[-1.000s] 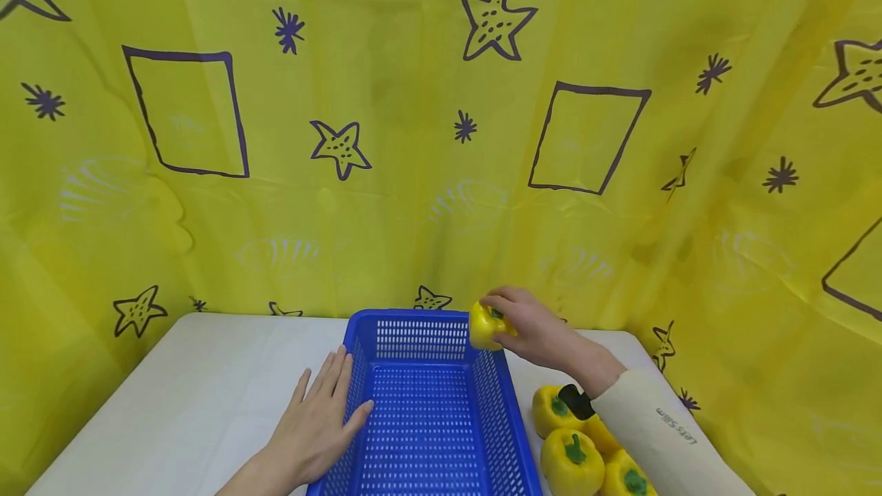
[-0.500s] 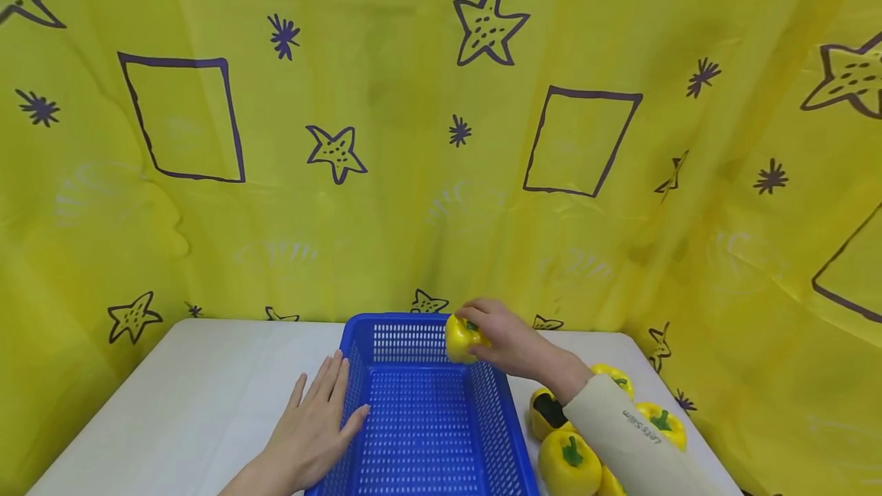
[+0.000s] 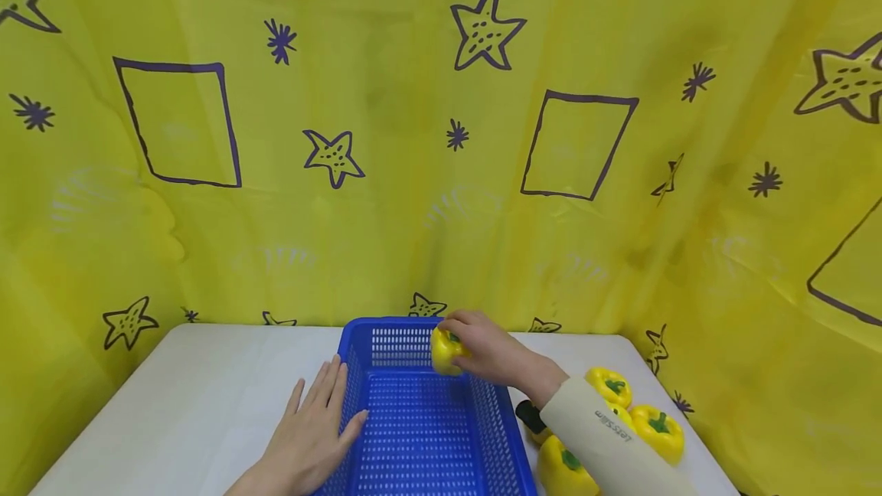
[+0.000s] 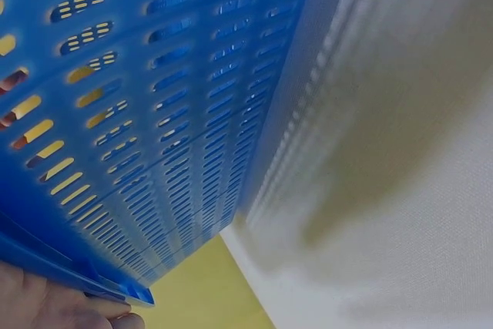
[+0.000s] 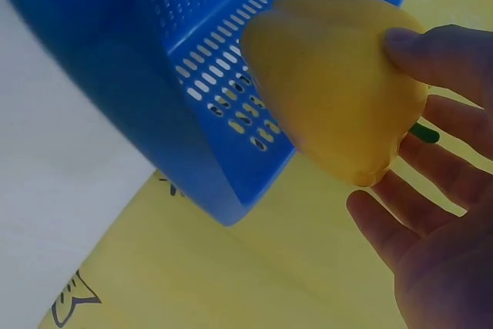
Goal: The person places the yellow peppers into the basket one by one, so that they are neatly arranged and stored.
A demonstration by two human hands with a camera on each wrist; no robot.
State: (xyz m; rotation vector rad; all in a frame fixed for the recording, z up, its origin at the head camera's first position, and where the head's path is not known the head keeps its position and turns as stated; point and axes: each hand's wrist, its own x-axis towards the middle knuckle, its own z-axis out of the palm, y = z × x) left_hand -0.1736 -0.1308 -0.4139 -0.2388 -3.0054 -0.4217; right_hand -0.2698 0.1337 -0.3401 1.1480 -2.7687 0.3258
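A yellow bell pepper (image 3: 444, 352) with a green stem is gripped between the thumb and fingers of my right hand (image 3: 485, 347). It hangs over the far right part of a blue perforated plastic basket (image 3: 506, 427). In the right wrist view the pepper (image 5: 331, 82) overlaps the basket wall (image 5: 208, 144). My left hand (image 3: 310, 423) lies with straight fingers along the basket's left rim, thumb reaching over the inside. The left wrist view shows the outer basket wall (image 4: 177, 113), with the hand's fingers (image 4: 77, 310) at its rim.
Several more yellow bell peppers (image 3: 658, 431) lie on the white table (image 3: 227, 396) to the right of the basket, partly hidden by my right sleeve (image 3: 606, 435). Behind the table hangs a yellow curtain (image 3: 400, 236) with star drawings.
My right hand has carried the pepper leftward and slightly down, from the right rim to over the basket's inside. More peppers show beyond the sleeve. The left hand stays at the rim.
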